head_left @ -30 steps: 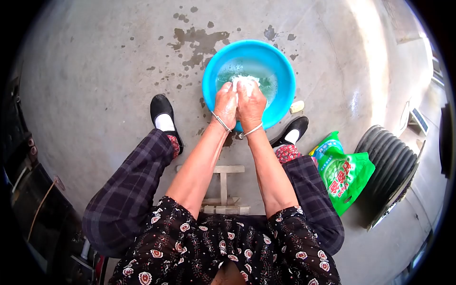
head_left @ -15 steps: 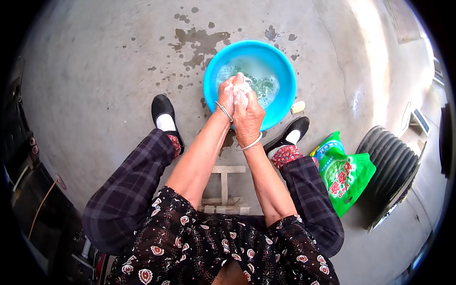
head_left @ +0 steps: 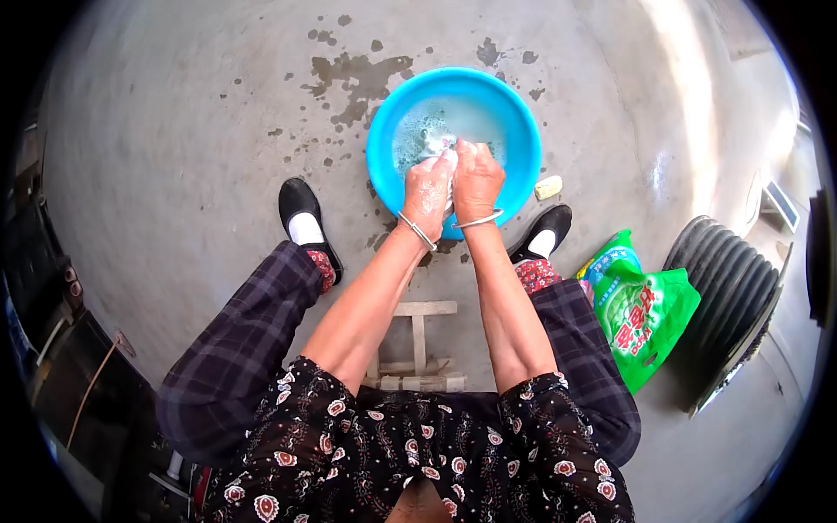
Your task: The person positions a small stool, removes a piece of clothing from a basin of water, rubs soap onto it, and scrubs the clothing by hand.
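Note:
A blue basin (head_left: 521, 113) of cloudy, sudsy water stands on the floor between my feet. Over its near side my left hand (head_left: 427, 186) and my right hand (head_left: 478, 180) are side by side, both closed on a wet white cloth (head_left: 435, 146). Part of the cloth bunches out beyond the left fingers, and another bit shows between the hands. Suds cling to the back of the left hand. Most of the cloth is hidden by my fingers. A pale yellow bar of soap (head_left: 548, 187) lies on the floor just right of the basin.
A green detergent bag (head_left: 647, 315) lies by my right leg, beside a coil of black ribbed pipe (head_left: 725, 277). A wooden stool frame (head_left: 419, 342) shows between my legs. Water stains (head_left: 353, 80) mark the concrete beyond the basin. Dark objects (head_left: 83, 383) line the left edge.
My hands have gone from pressed together to slightly apart, knuckles up, with the right hand farther right. More of the white cloth now shows beyond the left fingers. The view has shifted slightly.

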Tool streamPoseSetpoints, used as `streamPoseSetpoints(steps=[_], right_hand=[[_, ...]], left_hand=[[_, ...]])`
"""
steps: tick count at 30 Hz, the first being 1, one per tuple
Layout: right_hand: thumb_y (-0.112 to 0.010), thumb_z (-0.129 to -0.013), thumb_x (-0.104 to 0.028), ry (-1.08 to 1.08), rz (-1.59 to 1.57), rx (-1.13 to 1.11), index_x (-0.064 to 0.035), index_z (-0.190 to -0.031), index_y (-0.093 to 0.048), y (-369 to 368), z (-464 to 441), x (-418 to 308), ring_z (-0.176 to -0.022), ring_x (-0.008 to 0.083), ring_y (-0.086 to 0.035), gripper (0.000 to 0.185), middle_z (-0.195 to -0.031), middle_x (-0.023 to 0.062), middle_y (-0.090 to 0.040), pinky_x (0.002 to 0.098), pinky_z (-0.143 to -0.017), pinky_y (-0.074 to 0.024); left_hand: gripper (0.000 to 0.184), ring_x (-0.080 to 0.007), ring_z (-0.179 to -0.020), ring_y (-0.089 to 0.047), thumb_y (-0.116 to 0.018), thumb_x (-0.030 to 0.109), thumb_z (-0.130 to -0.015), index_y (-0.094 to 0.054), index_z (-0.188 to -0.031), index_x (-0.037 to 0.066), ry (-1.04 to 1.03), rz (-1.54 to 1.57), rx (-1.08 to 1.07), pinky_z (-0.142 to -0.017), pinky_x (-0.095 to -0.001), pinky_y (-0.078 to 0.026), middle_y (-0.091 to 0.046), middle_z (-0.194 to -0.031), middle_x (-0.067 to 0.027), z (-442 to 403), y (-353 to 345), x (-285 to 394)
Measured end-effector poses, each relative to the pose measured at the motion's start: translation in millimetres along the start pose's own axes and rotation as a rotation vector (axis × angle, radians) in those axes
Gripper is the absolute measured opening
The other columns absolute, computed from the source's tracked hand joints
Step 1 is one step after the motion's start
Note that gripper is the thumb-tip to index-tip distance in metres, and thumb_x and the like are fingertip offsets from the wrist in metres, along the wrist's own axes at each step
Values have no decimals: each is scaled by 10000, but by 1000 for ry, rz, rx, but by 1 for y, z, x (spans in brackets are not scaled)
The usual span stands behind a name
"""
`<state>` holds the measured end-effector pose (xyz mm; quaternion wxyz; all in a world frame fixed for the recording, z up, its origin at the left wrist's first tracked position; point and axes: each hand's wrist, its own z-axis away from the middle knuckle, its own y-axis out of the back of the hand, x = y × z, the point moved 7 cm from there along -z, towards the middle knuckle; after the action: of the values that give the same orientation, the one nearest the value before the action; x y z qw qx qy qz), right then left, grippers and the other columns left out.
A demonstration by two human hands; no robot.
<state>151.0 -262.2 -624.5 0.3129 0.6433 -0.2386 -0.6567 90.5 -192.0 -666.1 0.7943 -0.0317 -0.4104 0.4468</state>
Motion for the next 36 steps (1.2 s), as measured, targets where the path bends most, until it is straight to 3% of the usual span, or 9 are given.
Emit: streamPoseSetpoints(steps=[3,4,15,19,21,23,32,35,36], right_hand=[[-554,-842,-248,127,-52,-75,-55,-661,-498,0,32,-36,-537,367,-546,270,-589,180,-548,430,-501,-425],[-557,-842,-257,105,-16,-41,-55,-658,-504,0,26,-31,-535,371,-542,278,-579,179,-542,432,-503,-425],[-620,-783,-270,182,437,-142,-87,-1042,-535,-39,-29,61,-818,364,-573,328,-879,190,-595,462,-707,-443],[-600,-785,-163,-197,-381,-470,-49,-930,-556,-44,6,46,-725,306,-569,190,-836,173,-582,371,-651,-456],[-598,-782,-124,-237,-401,-477,-40,-874,-560,-24,31,2,-698,279,-568,130,-807,154,-571,333,-626,-448],[-627,-771,-133,339,-229,-164,-41,-857,-536,-7,39,-42,-650,325,-561,155,-766,135,-561,368,-584,-455],[-608,-827,-274,62,-158,-70,-50,-700,-507,-9,25,-28,-591,352,-573,276,-627,174,-565,418,-549,-442],[-587,-836,-273,51,-128,-34,-51,-700,-528,-6,13,-25,-572,340,-581,267,-630,178,-575,405,-523,-441],[-583,-835,-275,-69,-163,-89,-47,-697,-532,-10,-2,-2,-573,344,-580,272,-631,181,-577,409,-525,-442]], left_hand=[[235,-213,-676,-591,-471,202,-897,-564,-763,33,148,82,-85,-602,-301,-448,-587,-703,-109,-30,21,-12],[233,-210,-680,-591,-472,207,-898,-570,-779,32,-230,-403,-81,-607,-296,-448,-582,-701,-106,-29,18,2],[409,-215,-882,-589,-386,357,-943,-471,-1172,29,175,-26,36,-755,-357,-504,-563,-1062,-101,-31,39,-28],[390,-184,-877,-576,-402,376,-936,-542,-1076,40,147,-30,107,-733,-322,-480,-592,-993,-99,-59,54,-50],[372,-180,-821,-588,-411,370,-934,-528,-1061,40,138,27,43,-709,-317,-492,-597,-947,-94,-63,51,-50],[367,-172,-804,-585,-425,376,-928,-545,-1028,43,183,251,-117,-699,-305,-487,-601,-923,-95,-57,39,-48],[250,-115,-730,-541,-517,266,-897,-596,-861,31,261,226,-37,-639,-249,-445,-579,-793,-34,-25,16,-11],[231,-104,-695,-531,-522,248,-893,-593,-822,40,-187,-41,-141,-621,-247,-437,-572,-752,-24,-15,2,10],[226,-100,-693,-533,-511,233,-896,-600,-835,35,103,144,27,-620,-251,-433,-567,-736,-14,-1,5,-5]])
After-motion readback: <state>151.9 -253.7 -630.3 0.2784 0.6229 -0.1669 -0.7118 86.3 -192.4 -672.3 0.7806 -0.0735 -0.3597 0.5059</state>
